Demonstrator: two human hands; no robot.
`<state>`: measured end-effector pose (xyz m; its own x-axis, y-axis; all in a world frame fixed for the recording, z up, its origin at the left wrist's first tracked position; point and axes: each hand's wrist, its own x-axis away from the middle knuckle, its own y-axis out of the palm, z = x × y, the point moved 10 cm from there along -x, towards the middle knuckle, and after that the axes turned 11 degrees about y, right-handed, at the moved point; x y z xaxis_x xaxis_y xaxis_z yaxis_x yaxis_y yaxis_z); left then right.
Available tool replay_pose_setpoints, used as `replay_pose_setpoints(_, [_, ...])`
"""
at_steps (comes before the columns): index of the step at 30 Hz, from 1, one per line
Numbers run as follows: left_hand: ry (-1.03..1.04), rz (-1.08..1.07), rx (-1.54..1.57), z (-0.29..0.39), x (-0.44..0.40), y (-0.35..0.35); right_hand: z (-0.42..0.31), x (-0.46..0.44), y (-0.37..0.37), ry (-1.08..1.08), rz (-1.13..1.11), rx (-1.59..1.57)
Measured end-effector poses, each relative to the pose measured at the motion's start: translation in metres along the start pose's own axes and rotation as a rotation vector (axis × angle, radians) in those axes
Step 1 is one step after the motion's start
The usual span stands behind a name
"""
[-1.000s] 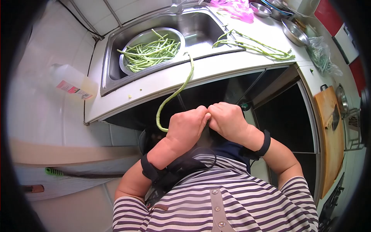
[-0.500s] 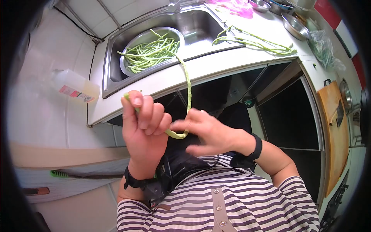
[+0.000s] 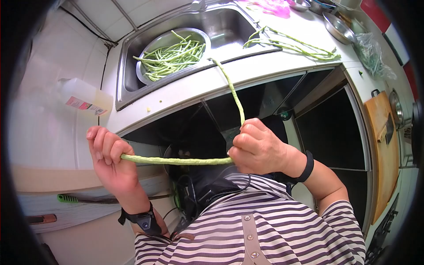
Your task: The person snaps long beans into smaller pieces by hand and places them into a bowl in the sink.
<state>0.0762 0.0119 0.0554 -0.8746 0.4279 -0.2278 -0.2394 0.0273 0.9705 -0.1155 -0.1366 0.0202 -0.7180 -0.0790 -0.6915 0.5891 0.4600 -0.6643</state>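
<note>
A long green bean (image 3: 181, 161) stretches level between my two hands in front of my body. My left hand (image 3: 112, 159) is closed round one end of it. Farther along, my right hand (image 3: 260, 148) grips the bean with curled fingers, and the rest of it runs up from there to the counter edge by the sink. Cut pieces of long bean (image 3: 172, 59) fill a metal bowl (image 3: 207, 40) that stands in the left part of the sink (image 3: 126, 84). Several whole long beans (image 3: 300, 47) lie on the counter to the right of the sink.
A plastic jug (image 3: 84, 95) stands at the left wall. Metal bowls (image 3: 338, 28), a pink plastic bag (image 3: 271, 6) and a clear bag with greens (image 3: 373, 57) lie at the back right. A wooden cutting board (image 3: 382, 154) with a cleaver is on the right counter.
My left hand has moved left and down with the bean end. My right hand, loosely open before, has moved right and closed on the bean. A small bit now lies on the counter edge.
</note>
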Motion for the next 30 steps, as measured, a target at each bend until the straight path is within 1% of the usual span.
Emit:
replay_pose_setpoints(3, [-0.016,0.026,0.037,-0.005,0.001,0.001,0.007,0.000,0.012,0.033,-0.157,-0.038])
replay_pose_setpoints(4, [-0.007,0.023,0.038,-0.003,0.000,0.003,0.019,0.001,0.012,0.090,-0.141,-0.090])
replay_pose_setpoints(7, [0.007,0.005,0.034,0.004,0.002,0.010,0.046,0.009,0.014,0.217,-0.174,0.000])
replay_pose_setpoints(9, [0.005,-0.023,0.020,0.005,0.004,0.013,0.050,0.014,0.014,0.272,-0.164,-0.001])
replay_pose_setpoints(11, [-0.010,-0.001,0.011,0.001,0.004,0.009,0.053,0.018,0.018,0.348,-0.143,-0.002])
replay_pose_setpoints(15, [-0.034,0.010,-0.008,-0.010,0.005,0.005,0.069,0.017,0.021,0.474,-0.094,0.202])
replay_pose_setpoints(16, [-0.042,-0.016,-0.011,-0.014,0.008,0.008,0.081,0.020,0.018,0.547,-0.057,0.129])
replay_pose_setpoints(17, [-0.051,-0.044,-0.012,-0.020,0.010,0.013,0.100,0.028,0.015,0.635,0.063,0.009])
replay_pose_setpoints(19, [-0.038,-0.066,0.022,-0.022,0.008,0.017,0.127,0.038,0.007,0.775,0.227,-0.383])
replay_pose_setpoints(21, [0.010,-0.045,0.080,-0.014,0.005,0.017,0.165,0.074,0.020,1.176,0.330,-0.965])
replay_pose_setpoints(22, [0.046,-0.112,-0.004,-0.004,0.003,0.022,0.183,0.092,0.025,1.260,0.423,-1.203])
replay_pose_setpoints(23, [0.083,-0.183,-0.086,0.009,-0.002,0.027,0.195,0.105,0.024,1.258,0.409,-1.303])
replay_pose_setpoints(24, [0.122,-0.246,-0.167,0.013,-0.003,0.033,0.189,0.096,0.021,1.194,0.403,-1.384])
replay_pose_setpoints(25, [0.130,-0.219,-0.312,0.006,0.000,0.024,0.181,0.088,0.017,1.137,0.395,-1.464])
replay_pose_setpoints(27, [0.135,-0.179,-0.601,-0.028,0.004,0.004,0.163,0.070,0.021,1.138,0.341,-1.576])
replay_pose_setpoints(29, [-0.122,-0.243,-1.065,-0.077,0.010,-0.026,0.141,0.042,0.020,1.006,0.259,-1.602])
replay_pose_setpoints(30, [-0.225,-0.275,-1.183,-0.102,0.017,-0.034,0.129,0.028,0.020,0.989,0.234,-1.521])
